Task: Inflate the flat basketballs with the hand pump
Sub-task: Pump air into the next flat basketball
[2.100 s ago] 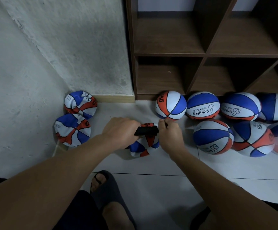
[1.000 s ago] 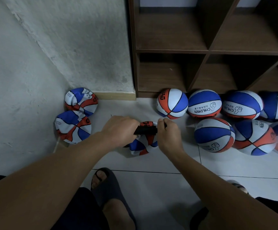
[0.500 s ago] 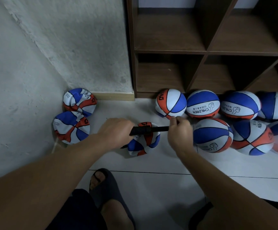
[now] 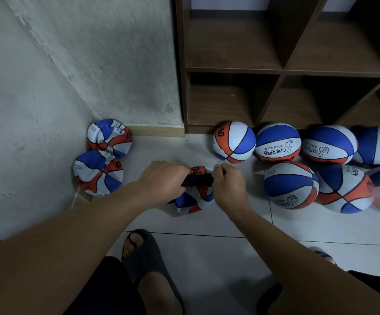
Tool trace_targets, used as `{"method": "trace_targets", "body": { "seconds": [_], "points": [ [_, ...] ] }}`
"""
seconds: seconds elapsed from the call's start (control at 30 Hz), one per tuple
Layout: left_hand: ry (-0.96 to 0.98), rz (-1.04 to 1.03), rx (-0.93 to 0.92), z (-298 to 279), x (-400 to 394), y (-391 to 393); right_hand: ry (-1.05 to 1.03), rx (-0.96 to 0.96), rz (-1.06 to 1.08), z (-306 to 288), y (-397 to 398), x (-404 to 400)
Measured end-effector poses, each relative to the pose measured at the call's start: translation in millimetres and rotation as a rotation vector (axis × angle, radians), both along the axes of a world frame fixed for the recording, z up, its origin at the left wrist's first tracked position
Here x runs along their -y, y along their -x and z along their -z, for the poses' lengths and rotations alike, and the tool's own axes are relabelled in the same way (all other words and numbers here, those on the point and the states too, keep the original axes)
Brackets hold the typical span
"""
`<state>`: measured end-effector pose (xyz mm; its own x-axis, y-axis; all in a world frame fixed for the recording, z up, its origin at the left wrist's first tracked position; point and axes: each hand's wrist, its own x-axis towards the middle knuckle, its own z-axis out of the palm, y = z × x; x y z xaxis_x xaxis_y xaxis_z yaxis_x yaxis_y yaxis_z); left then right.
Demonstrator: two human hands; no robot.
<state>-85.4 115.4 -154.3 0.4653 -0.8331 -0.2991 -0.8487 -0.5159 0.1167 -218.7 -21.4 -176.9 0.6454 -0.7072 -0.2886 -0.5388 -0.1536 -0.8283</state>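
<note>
Pump (image 4: 197,180) lies crosswise between hands, long axis left-right, over flat ball (image 4: 192,200). Left hand (image 4: 161,178) grips barrel; right hand (image 4: 228,181), close alongside, clamps handle.

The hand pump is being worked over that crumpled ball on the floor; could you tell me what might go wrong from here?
1. The flat basketball lies loose on the tile with neither hand on it; the left hand grips the pump and the right hand its handle end, so the ball could shift and strain the needle.
2. The inflated balls sit close to the right hand, so a long stroke may knock them rolling.
</note>
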Motion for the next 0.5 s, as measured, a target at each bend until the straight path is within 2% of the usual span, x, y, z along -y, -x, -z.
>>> {"method": "trace_targets", "body": {
  "seconds": [0.13,0.3,0.4,0.5],
  "points": [
    [0.044,-0.036,0.006,2,-2,-6,0.020,-0.015,0.023,-8,3,24],
    [0.000,-0.077,0.043,4,-13,-18,-0.090,-0.015,0.257,-12,19,80],
    [-0.005,-0.072,0.034,4,-7,-13,-0.084,0.004,0.287,-9,18,77],
    [-0.001,-0.085,0.023,5,-2,-9,-0.059,-0.004,0.223,-5,10,51]
  ]
}}
